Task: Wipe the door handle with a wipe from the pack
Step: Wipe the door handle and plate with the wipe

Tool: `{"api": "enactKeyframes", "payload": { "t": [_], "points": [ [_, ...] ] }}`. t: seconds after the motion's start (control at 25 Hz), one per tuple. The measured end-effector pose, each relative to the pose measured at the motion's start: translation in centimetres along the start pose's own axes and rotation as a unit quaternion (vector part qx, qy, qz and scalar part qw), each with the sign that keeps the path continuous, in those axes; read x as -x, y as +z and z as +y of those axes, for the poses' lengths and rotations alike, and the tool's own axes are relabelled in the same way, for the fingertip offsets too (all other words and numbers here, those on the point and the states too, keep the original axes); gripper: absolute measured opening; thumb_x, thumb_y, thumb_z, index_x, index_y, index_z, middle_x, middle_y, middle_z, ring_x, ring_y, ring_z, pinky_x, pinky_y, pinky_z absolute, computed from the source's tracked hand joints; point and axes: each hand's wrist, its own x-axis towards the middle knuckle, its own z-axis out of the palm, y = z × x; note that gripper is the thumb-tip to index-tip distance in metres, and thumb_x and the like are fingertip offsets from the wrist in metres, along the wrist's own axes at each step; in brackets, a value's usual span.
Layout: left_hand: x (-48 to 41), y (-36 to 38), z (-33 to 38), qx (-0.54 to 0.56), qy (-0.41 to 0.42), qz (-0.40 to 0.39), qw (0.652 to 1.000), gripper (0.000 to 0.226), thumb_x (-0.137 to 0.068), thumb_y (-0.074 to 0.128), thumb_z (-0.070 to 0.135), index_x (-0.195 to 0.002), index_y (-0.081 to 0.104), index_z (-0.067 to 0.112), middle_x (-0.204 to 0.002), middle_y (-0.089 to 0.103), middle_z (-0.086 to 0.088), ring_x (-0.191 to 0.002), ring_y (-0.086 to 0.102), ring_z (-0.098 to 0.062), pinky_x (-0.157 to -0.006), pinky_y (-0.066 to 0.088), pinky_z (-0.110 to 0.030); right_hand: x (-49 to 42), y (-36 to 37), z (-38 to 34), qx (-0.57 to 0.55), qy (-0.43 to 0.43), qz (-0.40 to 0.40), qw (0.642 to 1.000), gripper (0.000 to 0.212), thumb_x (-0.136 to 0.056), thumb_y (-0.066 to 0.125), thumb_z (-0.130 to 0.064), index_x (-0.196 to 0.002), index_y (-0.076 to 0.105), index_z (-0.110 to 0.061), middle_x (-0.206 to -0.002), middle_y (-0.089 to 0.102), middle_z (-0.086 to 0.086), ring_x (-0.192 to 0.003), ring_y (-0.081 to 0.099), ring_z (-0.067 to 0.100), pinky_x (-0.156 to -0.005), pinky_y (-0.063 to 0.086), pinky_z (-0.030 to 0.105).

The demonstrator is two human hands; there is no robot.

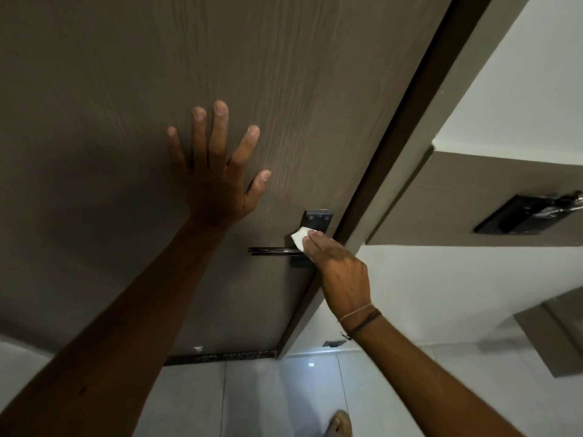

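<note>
Wipe (298,239) under right hand (342,272) on door handle (274,250), left hand (217,178) flat on door (126,89)

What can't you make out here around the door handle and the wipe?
Head view, the only one:
- Most of the wipe: covered by the right hand.
- Base of the door handle and the middle of its plate: behind the wipe and right hand.
- The pack: out of frame.
- Whether the left hand presses the door or only rests.

A home interior: wood-grain door (284,74), tiled floor (284,398), white walls (441,294).
</note>
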Motion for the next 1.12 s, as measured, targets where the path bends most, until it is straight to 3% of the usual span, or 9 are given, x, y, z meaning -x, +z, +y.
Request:
{"api": "enactKeyframes", "payload": {
  "t": [0.2,0.32,0.6,0.76,0.84,0.88,0.96,1.04,1.12],
  "points": [
    [-0.1,0.0,0.1,-0.005,0.01,0.0,1.0,0.074,-0.097,0.057,0.058,-0.16,0.031,0.03,-0.169,0.022,-0.016,-0.162,0.011,-0.038,-0.132,-0.008,-0.059,1.0,1.9,-2.5,-0.183,0.228,0.099,0.951,0.045,-0.088,0.075,-0.009,-0.132,0.065,-0.006,-0.132,0.067,0.009,-0.116,0.064,0.018,-0.104,0.045,0.017],
    [-0.2,-0.5,0.3,-0.009,0.008,-0.001,1.0,0.07,-0.097,0.059,0.055,-0.157,0.036,0.027,-0.167,0.025,-0.019,-0.157,0.014,-0.04,-0.132,-0.007,-0.058,0.4,2.6,-3.9,-0.318,0.389,0.184,0.845,0.037,-0.089,0.075,-0.012,-0.125,0.069,-0.007,-0.119,0.073,0.0,-0.108,0.068,0.015,-0.089,0.041,-0.004],
    [-0.5,-0.8,0.5,-0.009,0.013,0.002,1.0,0.069,-0.098,0.056,0.054,-0.158,0.036,0.025,-0.164,0.03,-0.023,-0.155,0.017,-0.045,-0.131,-0.007,-0.058,0.0,2.7,-3.8,-0.54,0.53,0.185,0.627,0.038,-0.09,0.074,-0.011,-0.127,0.068,-0.006,-0.113,0.075,0.004,-0.11,0.069,0.023,-0.093,0.058,0.033],
    [-0.7,-0.6,0.4,-0.01,0.017,0.008,1.0,0.071,-0.097,0.053,0.055,-0.16,0.034,0.027,-0.164,0.031,-0.022,-0.155,0.018,-0.044,-0.132,-0.006,-0.058,-0.3,1.7,-3.4,-0.738,0.594,0.149,0.282,0.035,-0.099,0.062,-0.01,-0.133,0.063,-0.005,-0.091,0.078,0.007,-0.079,0.076,0.017,-0.075,0.063,0.031],
    [-0.6,-0.6,0.4,-0.006,0.016,0.006,1.0,0.071,-0.096,0.055,0.054,-0.158,0.037,0.025,-0.162,0.035,-0.024,-0.154,0.021,-0.046,-0.132,-0.004,-0.059,-0.6,1.5,-3.0,-0.757,0.602,0.145,0.207,0.035,-0.1,0.061,-0.01,-0.134,0.063,-0.005,-0.092,0.077,0.01,-0.073,0.077,0.018,-0.071,0.063,0.032],
    [-0.6,-0.7,0.5,-0.003,0.014,0.0,1.0,0.07,-0.096,0.055,0.053,-0.158,0.038,0.025,-0.162,0.037,-0.026,-0.153,0.022,-0.047,-0.131,-0.001,-0.062,-0.7,1.5,-3.1,-0.74,0.608,0.145,0.25,0.033,-0.099,0.061,-0.01,-0.132,0.064,-0.004,-0.1,0.076,0.013,-0.079,0.076,0.021,-0.076,0.063,0.036],
    [-0.7,-0.9,0.6,0.001,0.011,-0.013,1.0,0.069,-0.096,0.058,0.052,-0.156,0.039,0.023,-0.16,0.038,-0.027,-0.151,0.025,-0.05,-0.125,0.013,-0.074,-1.0,1.6,-3.8,-0.614,0.601,0.154,0.488,0.028,-0.097,0.065,-0.01,-0.124,0.07,-0.002,-0.11,0.075,0.019,-0.091,0.07,0.022,-0.09,0.061,0.041],
    [-0.8,-1.1,0.8,0.0,0.011,-0.019,1.0,0.071,-0.094,0.063,0.05,-0.155,0.04,0.022,-0.159,0.039,-0.029,-0.148,0.028,-0.052,-0.118,0.021,-0.079,-0.5,1.5,-4.2,-0.406,0.513,0.172,0.737,0.026,-0.094,0.07,-0.012,-0.119,0.073,-0.005,-0.111,0.077,0.01,-0.096,0.068,0.014,-0.093,0.056,0.021],
    [-0.8,-1.1,0.7,-0.003,0.009,-0.017,1.0,0.071,-0.093,0.066,0.05,-0.154,0.041,0.022,-0.159,0.039,-0.029,-0.148,0.028,-0.052,-0.125,0.011,-0.074,0.0,1.2,-3.8,-0.266,0.366,0.148,0.879,0.032,-0.092,0.071,-0.008,-0.124,0.07,-0.005,-0.12,0.07,-0.001,-0.108,0.064,0.011,-0.094,0.042,0.001]
  ]
}}
